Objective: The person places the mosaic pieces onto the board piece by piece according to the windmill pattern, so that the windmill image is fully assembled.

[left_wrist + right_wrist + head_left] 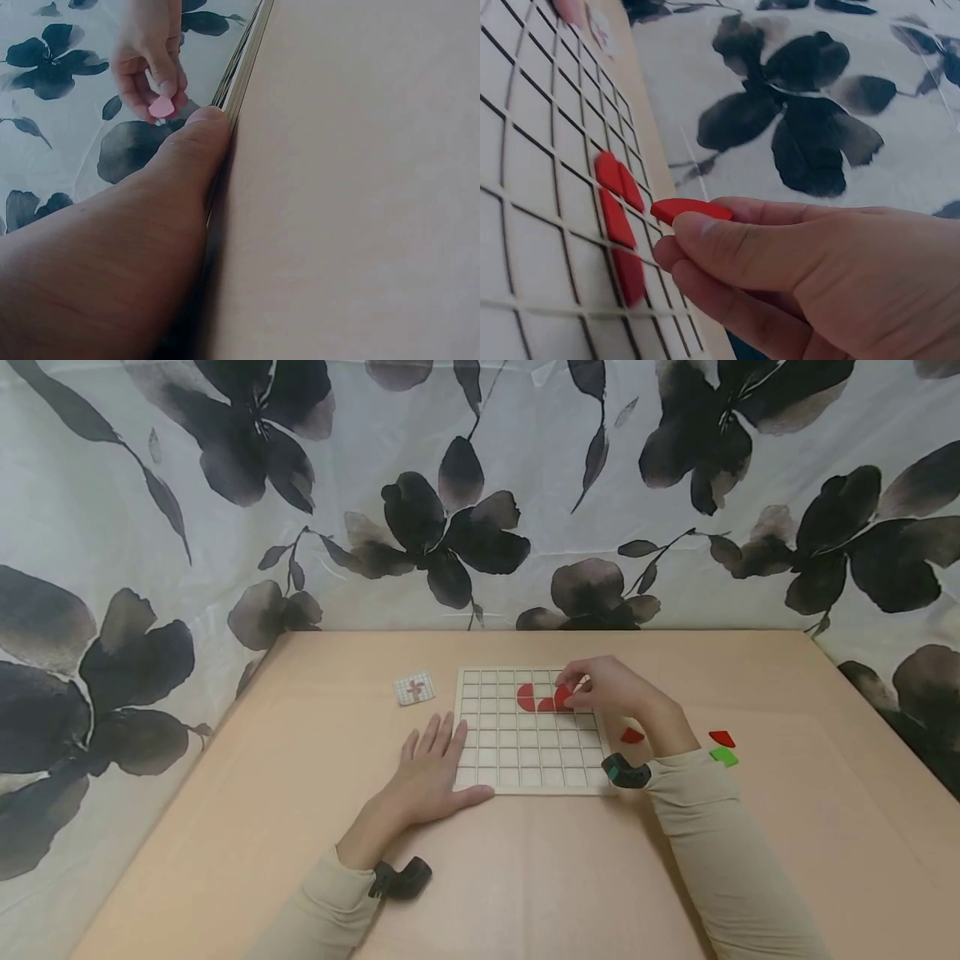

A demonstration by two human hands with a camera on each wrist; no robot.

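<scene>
Here we have the right hand [618,689] pinching a red piece [694,208] over the gridded board [495,760], centre of the head view. More red wedges [526,697] lie in the board's upper cells. Left hand [431,772]: fingers straight, at the board's left edge, thumb touching its lower edge. We note a patterned card [414,688] left of the board; on the table [570,893] to its right, a loose red tile [632,736], then a red chip [722,738] beside a green chip [724,756].

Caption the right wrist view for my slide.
Right hand's grip holds a red piece near other red pieces on a grid board.
</scene>
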